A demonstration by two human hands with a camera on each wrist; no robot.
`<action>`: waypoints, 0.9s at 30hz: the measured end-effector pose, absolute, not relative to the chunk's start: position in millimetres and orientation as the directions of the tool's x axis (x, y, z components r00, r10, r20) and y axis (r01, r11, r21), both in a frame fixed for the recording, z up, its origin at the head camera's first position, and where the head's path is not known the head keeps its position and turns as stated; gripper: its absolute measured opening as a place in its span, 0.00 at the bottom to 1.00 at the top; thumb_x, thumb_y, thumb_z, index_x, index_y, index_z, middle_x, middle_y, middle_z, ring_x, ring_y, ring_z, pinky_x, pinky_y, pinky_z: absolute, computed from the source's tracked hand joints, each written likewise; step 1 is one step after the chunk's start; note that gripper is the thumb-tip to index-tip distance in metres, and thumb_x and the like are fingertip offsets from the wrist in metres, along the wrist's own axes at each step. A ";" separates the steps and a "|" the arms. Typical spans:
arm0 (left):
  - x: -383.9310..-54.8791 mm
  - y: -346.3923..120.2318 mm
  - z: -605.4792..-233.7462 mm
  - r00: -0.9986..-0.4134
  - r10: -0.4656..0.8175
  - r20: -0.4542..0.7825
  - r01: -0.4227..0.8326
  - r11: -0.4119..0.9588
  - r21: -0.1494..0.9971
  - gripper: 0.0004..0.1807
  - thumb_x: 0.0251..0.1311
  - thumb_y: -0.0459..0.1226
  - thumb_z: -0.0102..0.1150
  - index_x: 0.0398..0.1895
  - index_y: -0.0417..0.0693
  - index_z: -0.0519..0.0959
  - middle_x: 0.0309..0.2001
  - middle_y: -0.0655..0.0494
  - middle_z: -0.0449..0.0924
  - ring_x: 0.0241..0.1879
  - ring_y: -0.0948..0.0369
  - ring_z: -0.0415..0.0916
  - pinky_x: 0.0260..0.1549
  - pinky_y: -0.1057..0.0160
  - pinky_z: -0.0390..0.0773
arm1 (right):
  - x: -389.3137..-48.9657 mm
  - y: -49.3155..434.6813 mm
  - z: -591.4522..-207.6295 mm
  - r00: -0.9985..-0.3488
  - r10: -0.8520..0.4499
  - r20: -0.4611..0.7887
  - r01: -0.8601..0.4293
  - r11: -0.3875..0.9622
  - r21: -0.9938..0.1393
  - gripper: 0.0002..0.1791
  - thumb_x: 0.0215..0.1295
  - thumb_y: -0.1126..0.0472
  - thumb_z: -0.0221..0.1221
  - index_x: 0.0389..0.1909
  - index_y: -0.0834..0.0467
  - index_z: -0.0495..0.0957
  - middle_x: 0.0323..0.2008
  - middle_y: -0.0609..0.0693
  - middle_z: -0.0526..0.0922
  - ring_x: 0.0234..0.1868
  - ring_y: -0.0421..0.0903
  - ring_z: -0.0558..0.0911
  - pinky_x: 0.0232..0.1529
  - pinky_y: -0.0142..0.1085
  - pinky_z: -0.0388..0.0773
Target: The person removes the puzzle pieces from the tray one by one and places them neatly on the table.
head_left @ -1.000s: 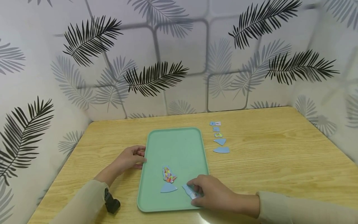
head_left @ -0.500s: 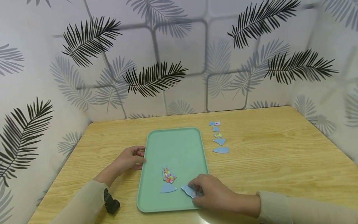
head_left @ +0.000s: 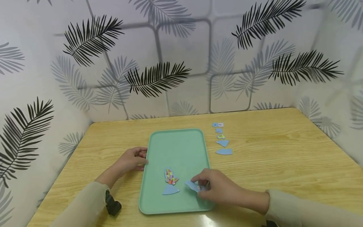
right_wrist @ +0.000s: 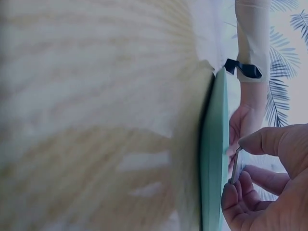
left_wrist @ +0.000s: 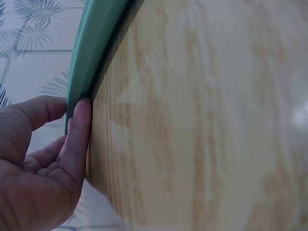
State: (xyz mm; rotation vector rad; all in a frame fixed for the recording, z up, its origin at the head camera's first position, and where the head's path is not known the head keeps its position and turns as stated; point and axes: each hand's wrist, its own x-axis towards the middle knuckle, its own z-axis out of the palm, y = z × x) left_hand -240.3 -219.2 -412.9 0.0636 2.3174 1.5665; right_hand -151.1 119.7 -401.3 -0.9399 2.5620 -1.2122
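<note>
The light green tray [head_left: 177,145] lies on the wooden table. Its left rim is pinched by my left hand [head_left: 132,160]; in the left wrist view the thumb and fingers of that hand [left_wrist: 48,159] sit on either side of the tray edge [left_wrist: 89,53]. Over the tray's near right corner, my right hand [head_left: 219,186] holds a light blue puzzle piece [head_left: 193,185] between thumb and fingers. The right wrist view shows this piece edge-on, tilted above the tray. Left of it lie a colourful puzzle piece [head_left: 171,176] and a plain blue puzzle piece [head_left: 170,189], close together.
Right of the tray, several small pieces stand in a column on the table, from a blue and white pair [head_left: 218,125] at the back to a longer blue piece [head_left: 224,151] in front. A leaf-patterned wall [head_left: 187,63] borders the table's far side.
My right hand has risen slightly and moved away from the near rim, carrying the blue piece up off the tray. The left hand and the other pieces stay put.
</note>
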 end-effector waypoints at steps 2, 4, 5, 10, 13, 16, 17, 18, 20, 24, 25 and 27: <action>-240.4 -219.3 -413.1 -0.941 0.225 -0.254 -0.151 0.392 0.908 0.33 0.60 0.27 0.60 0.68 0.32 0.62 0.45 0.44 0.71 0.40 0.57 0.75 0.37 0.57 0.83 | -153.9 121.9 -400.2 -0.793 -0.598 0.111 -0.461 0.472 -0.751 0.19 0.50 0.71 0.65 0.46 0.62 0.84 0.31 0.42 0.76 0.33 0.38 0.74 0.33 0.31 0.77; -240.6 -219.3 -413.1 -0.941 0.224 -0.254 -0.152 0.392 0.907 0.33 0.60 0.27 0.60 0.68 0.32 0.62 0.45 0.44 0.71 0.40 0.57 0.75 0.37 0.57 0.83 | -157.0 124.0 -399.7 -0.795 -0.597 0.107 -0.454 0.469 -0.757 0.19 0.50 0.71 0.65 0.46 0.61 0.84 0.31 0.42 0.76 0.33 0.39 0.75 0.33 0.31 0.78; -240.7 -219.3 -413.2 -0.941 0.225 -0.254 -0.152 0.392 0.907 0.32 0.60 0.27 0.60 0.68 0.32 0.62 0.45 0.44 0.71 0.40 0.57 0.75 0.37 0.57 0.83 | -158.5 125.1 -399.7 -0.796 -0.595 0.107 -0.452 0.468 -0.759 0.19 0.50 0.71 0.65 0.46 0.61 0.84 0.31 0.42 0.76 0.33 0.39 0.75 0.33 0.32 0.78; -241.2 -219.5 -413.9 -0.941 0.227 -0.252 -0.150 0.388 0.909 0.32 0.60 0.27 0.60 0.68 0.32 0.63 0.45 0.44 0.72 0.40 0.57 0.75 0.37 0.57 0.83 | -165.5 130.7 -398.3 -0.808 -0.580 0.103 -0.441 0.480 -0.759 0.18 0.50 0.71 0.66 0.45 0.60 0.84 0.31 0.43 0.77 0.35 0.40 0.75 0.35 0.33 0.79; -241.3 -219.7 -414.5 -0.940 0.228 -0.252 -0.149 0.389 0.909 0.33 0.60 0.27 0.61 0.68 0.32 0.62 0.45 0.44 0.71 0.40 0.57 0.75 0.37 0.57 0.83 | -169.5 135.4 -398.6 -0.816 -0.569 0.106 -0.434 0.480 -0.763 0.18 0.50 0.71 0.66 0.44 0.60 0.84 0.31 0.43 0.77 0.35 0.41 0.75 0.35 0.34 0.79; -241.2 -219.8 -414.8 -0.940 0.228 -0.253 -0.149 0.393 0.908 0.33 0.60 0.28 0.61 0.68 0.32 0.62 0.45 0.44 0.71 0.40 0.57 0.75 0.37 0.57 0.83 | -173.7 140.8 -399.3 -0.817 -0.564 0.122 -0.441 0.474 -0.762 0.17 0.50 0.71 0.65 0.44 0.60 0.84 0.32 0.43 0.77 0.36 0.41 0.76 0.36 0.34 0.79; -241.1 -219.8 -414.8 -0.940 0.229 -0.253 -0.149 0.393 0.907 0.33 0.60 0.28 0.60 0.68 0.32 0.62 0.45 0.44 0.71 0.40 0.57 0.75 0.37 0.57 0.83 | -175.3 142.8 -399.8 -0.817 -0.562 0.128 -0.445 0.473 -0.761 0.17 0.50 0.72 0.65 0.44 0.60 0.84 0.32 0.43 0.78 0.36 0.41 0.76 0.36 0.34 0.79; -241.1 -219.9 -414.8 -0.940 0.229 -0.253 -0.148 0.393 0.907 0.33 0.60 0.27 0.60 0.68 0.32 0.62 0.45 0.44 0.71 0.40 0.57 0.75 0.37 0.57 0.83 | -176.8 144.8 -399.9 -0.817 -0.560 0.135 -0.448 0.471 -0.760 0.17 0.51 0.72 0.65 0.44 0.60 0.84 0.33 0.43 0.78 0.36 0.41 0.76 0.36 0.33 0.79; -241.0 -219.8 -414.6 -0.940 0.230 -0.252 -0.147 0.392 0.908 0.33 0.60 0.27 0.60 0.68 0.32 0.62 0.44 0.44 0.71 0.40 0.57 0.75 0.36 0.57 0.83 | -180.0 149.3 -400.2 -0.819 -0.553 0.149 -0.456 0.472 -0.754 0.17 0.51 0.72 0.64 0.44 0.60 0.84 0.33 0.43 0.78 0.36 0.40 0.76 0.36 0.33 0.79; -241.2 -220.0 -414.6 -0.940 0.233 -0.248 -0.144 0.387 0.911 0.33 0.60 0.27 0.60 0.68 0.32 0.62 0.44 0.44 0.71 0.40 0.57 0.75 0.37 0.57 0.83 | -187.2 159.2 -400.8 -0.825 -0.538 0.173 -0.466 0.474 -0.747 0.17 0.52 0.72 0.65 0.44 0.59 0.84 0.33 0.43 0.78 0.36 0.41 0.76 0.36 0.33 0.78; -241.3 -220.1 -414.7 -0.940 0.234 -0.247 -0.144 0.385 0.912 0.33 0.60 0.27 0.60 0.68 0.32 0.62 0.44 0.44 0.71 0.40 0.57 0.75 0.37 0.57 0.83 | -189.3 161.8 -401.3 -0.827 -0.533 0.177 -0.467 0.476 -0.746 0.16 0.52 0.72 0.65 0.44 0.59 0.84 0.33 0.43 0.78 0.36 0.41 0.75 0.36 0.33 0.78; -241.2 -220.4 -415.3 -0.940 0.235 -0.246 -0.143 0.380 0.914 0.33 0.60 0.27 0.60 0.68 0.31 0.62 0.44 0.44 0.71 0.40 0.57 0.75 0.37 0.57 0.83 | -193.2 166.9 -401.6 -0.829 -0.528 0.185 -0.469 0.477 -0.743 0.16 0.52 0.72 0.65 0.44 0.59 0.84 0.33 0.43 0.79 0.36 0.42 0.76 0.35 0.34 0.78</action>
